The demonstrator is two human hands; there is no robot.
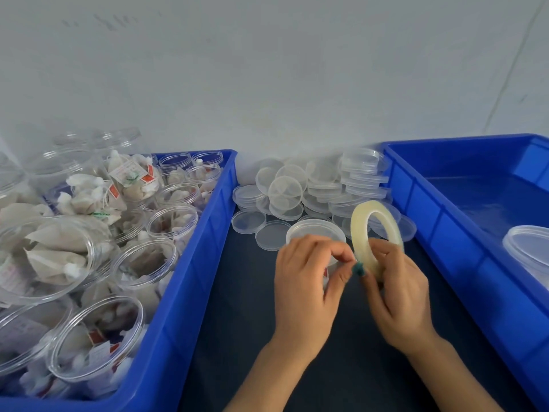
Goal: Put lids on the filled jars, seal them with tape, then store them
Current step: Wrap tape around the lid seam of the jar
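Observation:
My right hand (396,289) grips a roll of clear tape (361,230), held upright above the dark table. My left hand (306,281) pinches at the roll's edge beside a small green tab (358,269). Behind my left hand stands a clear jar with its lid (315,230) on, mostly hidden by my fingers. A pile of loose clear lids (312,188) lies at the back of the table. The blue bin on the left (193,263) holds several open jars (139,269) filled with tea bags.
A second blue bin (451,233) on the right holds one lidded jar (528,248) at its near right side. A pale wall runs behind the table. The dark table surface (237,322) lies between the two bins.

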